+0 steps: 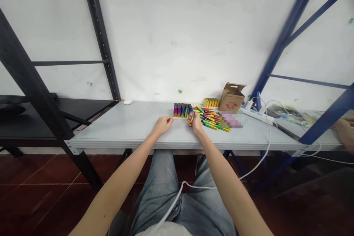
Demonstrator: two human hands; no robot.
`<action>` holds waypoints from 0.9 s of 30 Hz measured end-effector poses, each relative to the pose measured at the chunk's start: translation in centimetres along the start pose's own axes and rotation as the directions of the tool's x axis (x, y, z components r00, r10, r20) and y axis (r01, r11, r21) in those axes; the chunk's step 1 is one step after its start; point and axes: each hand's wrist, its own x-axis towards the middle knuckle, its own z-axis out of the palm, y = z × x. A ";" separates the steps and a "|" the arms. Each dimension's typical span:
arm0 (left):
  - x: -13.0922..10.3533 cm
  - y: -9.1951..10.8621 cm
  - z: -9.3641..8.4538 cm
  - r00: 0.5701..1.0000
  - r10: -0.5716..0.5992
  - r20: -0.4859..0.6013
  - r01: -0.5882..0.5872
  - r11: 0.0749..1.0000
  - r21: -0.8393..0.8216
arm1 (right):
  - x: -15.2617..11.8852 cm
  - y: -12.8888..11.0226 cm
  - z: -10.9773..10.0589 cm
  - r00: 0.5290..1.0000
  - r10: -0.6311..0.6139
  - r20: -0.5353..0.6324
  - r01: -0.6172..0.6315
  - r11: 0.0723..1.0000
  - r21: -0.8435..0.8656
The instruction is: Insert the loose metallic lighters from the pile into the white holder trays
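Observation:
Upright cigarette lighters in purple, pink and blue metallic colours, with black tops, stand in rows in a small tray on the table. My left hand is closed beside the tray's front left corner. Its fingertips reach that corner, and what they hold, if anything, is hidden. At the tray's front right, my right hand is curled around a yellow lighter, partly covered by the fingers. Just right of it spreads a loose pile of shiny green, yellow, red and pink lighters, lying flat.
Behind the pile stands a block of yellow lighters, beside an open cardboard box. A blurred pink item lies in front. A power strip with a trailing white cable sits right. Shelf posts flank the table. Another person's hand shows far right.

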 end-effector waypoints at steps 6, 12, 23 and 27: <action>0.0 0.0 0.0 1.000 -0.008 0.004 0.008 1.000 -0.009 | 0.0 0.1 0.1 1.000 -0.005 -0.006 0.005 0.999 -0.033; 0.0 0.0 0.0 1.000 -0.002 0.000 0.002 1.000 -0.015 | -0.1 0.1 0.2 1.000 0.016 0.009 -0.016 0.999 -0.034; 0.0 -0.1 0.0 1.000 -0.004 0.009 0.004 1.000 -0.022 | -0.1 0.4 0.1 0.998 -0.036 -0.059 0.031 0.996 -0.083; 0.0 -0.1 0.0 1.000 -0.009 0.008 0.009 1.000 -0.015 | 0.1 0.6 -0.1 0.989 -0.097 -0.111 0.087 0.992 -0.093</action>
